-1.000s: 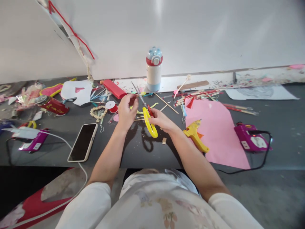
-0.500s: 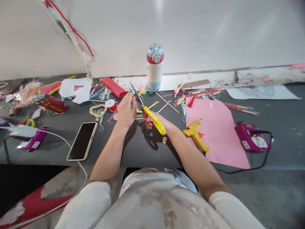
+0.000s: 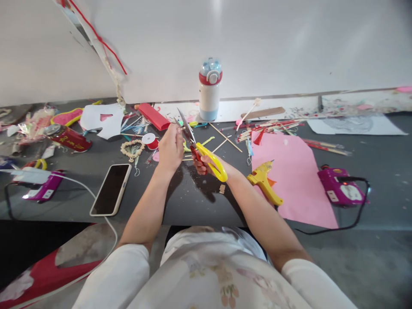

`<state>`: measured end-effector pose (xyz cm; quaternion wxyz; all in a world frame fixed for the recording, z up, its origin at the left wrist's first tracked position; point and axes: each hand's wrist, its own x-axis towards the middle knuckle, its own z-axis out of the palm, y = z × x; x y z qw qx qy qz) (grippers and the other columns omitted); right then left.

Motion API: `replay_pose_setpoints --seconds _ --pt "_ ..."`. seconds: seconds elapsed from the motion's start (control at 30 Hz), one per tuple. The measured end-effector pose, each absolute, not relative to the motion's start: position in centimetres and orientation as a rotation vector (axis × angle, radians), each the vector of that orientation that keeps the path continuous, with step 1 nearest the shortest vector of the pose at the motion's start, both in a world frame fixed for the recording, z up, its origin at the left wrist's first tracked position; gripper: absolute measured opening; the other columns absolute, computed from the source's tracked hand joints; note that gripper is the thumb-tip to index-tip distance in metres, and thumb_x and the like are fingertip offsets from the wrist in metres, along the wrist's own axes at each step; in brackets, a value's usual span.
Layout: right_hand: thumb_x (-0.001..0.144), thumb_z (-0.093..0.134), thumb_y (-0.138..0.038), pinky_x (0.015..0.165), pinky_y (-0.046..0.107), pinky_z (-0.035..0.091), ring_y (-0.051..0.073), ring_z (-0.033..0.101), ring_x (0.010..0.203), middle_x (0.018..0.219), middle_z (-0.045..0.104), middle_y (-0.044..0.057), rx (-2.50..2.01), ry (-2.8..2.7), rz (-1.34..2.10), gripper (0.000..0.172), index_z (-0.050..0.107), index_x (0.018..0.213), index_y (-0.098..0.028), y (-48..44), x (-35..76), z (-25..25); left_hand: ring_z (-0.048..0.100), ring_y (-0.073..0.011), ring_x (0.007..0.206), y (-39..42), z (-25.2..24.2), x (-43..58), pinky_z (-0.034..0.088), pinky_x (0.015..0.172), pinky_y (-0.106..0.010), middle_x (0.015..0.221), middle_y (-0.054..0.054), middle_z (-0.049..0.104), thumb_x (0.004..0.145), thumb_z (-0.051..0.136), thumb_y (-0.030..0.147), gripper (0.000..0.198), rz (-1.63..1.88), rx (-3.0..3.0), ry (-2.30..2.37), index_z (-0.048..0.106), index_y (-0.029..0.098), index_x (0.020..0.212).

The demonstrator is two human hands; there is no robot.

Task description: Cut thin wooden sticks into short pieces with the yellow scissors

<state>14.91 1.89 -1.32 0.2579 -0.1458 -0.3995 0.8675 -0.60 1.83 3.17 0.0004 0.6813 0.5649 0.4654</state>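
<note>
My right hand [image 3: 203,165] grips scissors [image 3: 213,162] with yellow and red handles, their blades parted and pointing up and away. Just left of the blades, my left hand [image 3: 171,148] is closed in a pinch; what lies between its fingers is too small and hidden to name. Short wooden pieces [image 3: 222,189] lie in a small cluster on the dark table below the scissors. Beyond my right hand are thin wooden sticks [image 3: 225,138] and a yellow-green braided strand [image 3: 208,140].
A bottle [image 3: 209,96] stands at the back. Left are a phone [image 3: 111,190], a red thread spool [image 3: 150,141] and a red can [image 3: 68,138]. Right are a yellow glue gun [image 3: 264,182], pink sheet [image 3: 296,184] and purple power strip [image 3: 341,186] with a black cord.
The scissors have opened: their blades and handles stand wider apart now. My left hand stays almost in place, still pinched.
</note>
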Motion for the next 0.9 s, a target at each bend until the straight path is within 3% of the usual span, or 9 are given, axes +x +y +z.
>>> replay_pose_setpoints --seconds 0.9 --pt "0.061 0.071 -0.046 0.05 0.026 0.017 0.007 0.023 0.049 0.058 0.027 -0.006 -0.637 -1.131 2.253 0.042 0.04 0.074 -0.021 1.0 14.9 1.5 0.051 -0.0121 0.061 1.5 3.0 0.1 0.04 0.063 -0.026 0.068 0.0 0.053 0.094 0.026 0.046 0.037 1.387 2.199 1.762 0.051 0.02 0.083"
